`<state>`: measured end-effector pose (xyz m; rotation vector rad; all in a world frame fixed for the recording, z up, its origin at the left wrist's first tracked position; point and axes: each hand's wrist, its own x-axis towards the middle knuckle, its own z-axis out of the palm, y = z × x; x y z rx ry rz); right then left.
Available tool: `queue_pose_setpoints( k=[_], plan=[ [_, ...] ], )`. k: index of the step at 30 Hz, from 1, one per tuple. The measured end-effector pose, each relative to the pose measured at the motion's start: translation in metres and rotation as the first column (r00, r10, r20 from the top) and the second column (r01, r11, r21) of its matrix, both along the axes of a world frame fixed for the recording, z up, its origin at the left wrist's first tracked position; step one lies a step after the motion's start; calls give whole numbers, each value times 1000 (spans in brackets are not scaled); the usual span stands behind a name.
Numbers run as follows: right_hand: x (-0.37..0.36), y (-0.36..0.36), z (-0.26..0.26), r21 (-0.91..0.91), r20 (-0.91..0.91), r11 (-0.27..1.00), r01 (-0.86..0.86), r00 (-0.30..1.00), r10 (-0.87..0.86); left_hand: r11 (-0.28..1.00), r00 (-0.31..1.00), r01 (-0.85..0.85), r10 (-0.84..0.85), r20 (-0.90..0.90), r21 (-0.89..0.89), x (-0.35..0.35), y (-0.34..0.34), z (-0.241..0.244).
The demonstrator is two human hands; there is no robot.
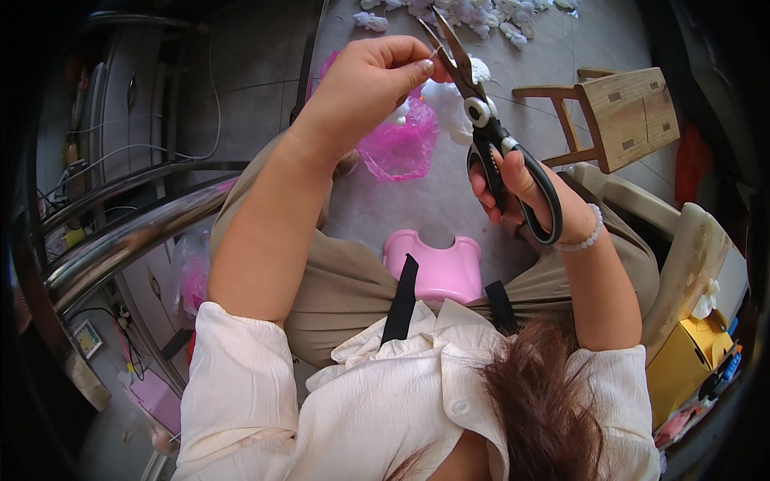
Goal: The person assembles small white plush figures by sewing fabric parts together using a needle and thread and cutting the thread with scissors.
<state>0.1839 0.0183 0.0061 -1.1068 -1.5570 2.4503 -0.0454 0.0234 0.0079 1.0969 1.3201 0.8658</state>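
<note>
Up in front of me, my left hand (367,90) pinches a thin white thread (434,53) between thumb and fingers. A pair of kitchen scissors (481,114) with black-and-white handles is in my right hand (526,189), thumb and fingers through the loops. The blades are parted and point upward, right beside the left fingertips. White fluffy or knitted pieces (450,111) show behind the scissors; whether they hang from the thread or lie lower, I cannot tell. Below the hands lies a crumpled pink plastic bag (400,144) with something white at its mouth.
Many small white knitted pieces (475,15) lie heaped on the tiled floor ahead. A wooden stool (631,117) is tipped at the right. Between my legs stands a pink plastic stool (433,267). Metal rails (138,234) run along my left, and a yellow box (686,367) sits at my right.
</note>
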Motion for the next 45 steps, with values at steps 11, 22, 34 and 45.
queue_pose_setpoints(
  k=[11, 22, 34, 45],
  plan=[
    [0, -1, 0, 83, 39, 996, 35, 999, -38, 999, 998, -17, 19, -52, 37, 7, -3, -5],
    [-1, -5, 5, 53, 94, 991, 121, 988, -125, 990, 992, -113, 117, 45, -82, 23, -5, 1],
    [124, 100, -9, 795, 606, 515, -320, 402, -686, 867, 904, 158, 64, 422, -472, 78, -26, -58],
    [147, 115, -74, 635, 709, 576, -515, 92, -699, 892, 819, 147, 132, 559, -427, 72, -21, -56]
  ],
)
